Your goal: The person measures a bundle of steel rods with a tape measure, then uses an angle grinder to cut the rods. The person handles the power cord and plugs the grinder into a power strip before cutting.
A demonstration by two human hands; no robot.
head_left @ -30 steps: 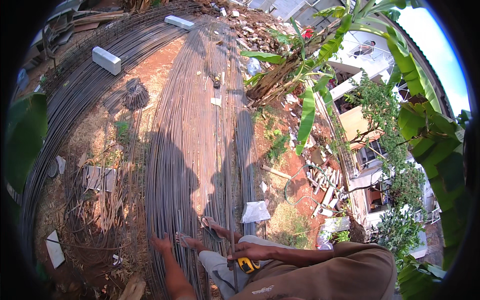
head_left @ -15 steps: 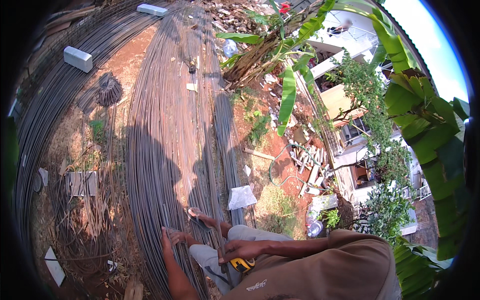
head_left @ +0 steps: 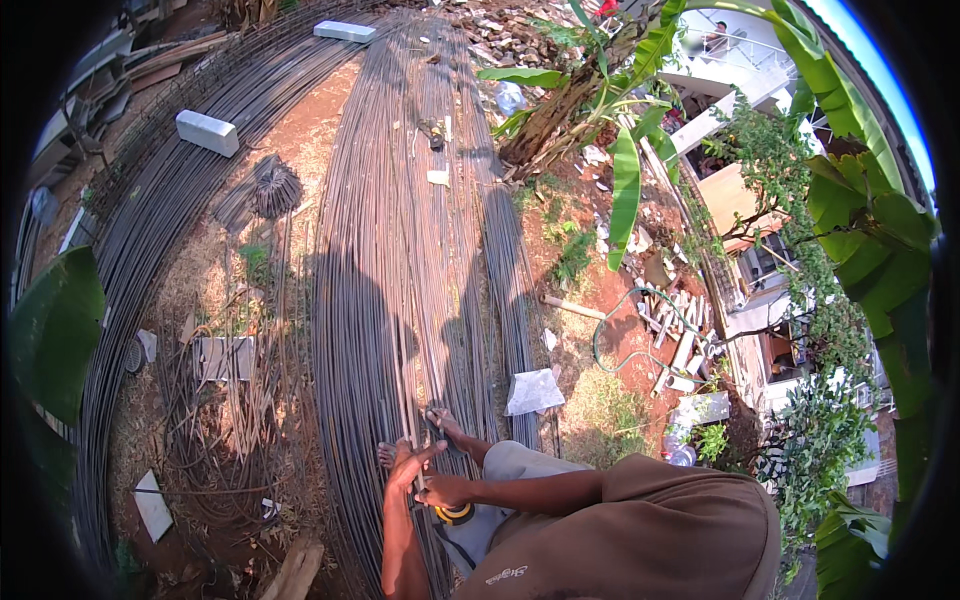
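Observation:
My left hand [head_left: 405,465] is at the bottom centre, thumb spread from its fingers, touching a pale steel rod [head_left: 408,405] lying lengthwise along the bundle of long rebars [head_left: 370,250]. Just right and below, my right hand [head_left: 445,490] is closed around a rod. A yellow-and-black tape measure [head_left: 455,514] shows beneath it, partly hidden; I cannot tell whether the hand holds it too. My bare toes and sandaled feet show on the bars beside my hands.
Curved rebars with concrete blocks [head_left: 206,133] lie left. A white sheet [head_left: 533,393], hose [head_left: 598,350] and offcut pile [head_left: 685,355] lie right, below a banana plant [head_left: 545,140]. A person [head_left: 715,38] is on a building's balcony at upper right.
My left hand has moved right, from the outer bars to beside my right hand. My right hand has shifted slightly left, and the rod in it now stands further left.

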